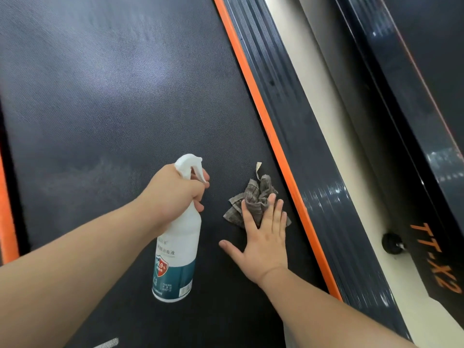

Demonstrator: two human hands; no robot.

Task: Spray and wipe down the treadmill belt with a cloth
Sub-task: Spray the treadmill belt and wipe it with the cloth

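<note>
cloth point(253, 199): crumpled on belt point(100, 96), near part hidden under fingers point(272, 214), 12 o'clock of palm.
right hand point(263, 237): flat, fingers straight, pressing cloth.
spray bottle point(178, 247): 9 o'clock of cloth, neck hidden, label blurry.
left hand point(173, 194): curled round bottle neck.
orange rail point(272, 136): 3 o'clock of cloth.

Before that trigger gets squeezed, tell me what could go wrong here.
The spray bottle's nozzle in the left hand points rightward, so mist may hit the right hand or side rail instead of the belt.
The cloth is bunched under flat fingers only; it may slip or wipe a narrow strip.
</note>
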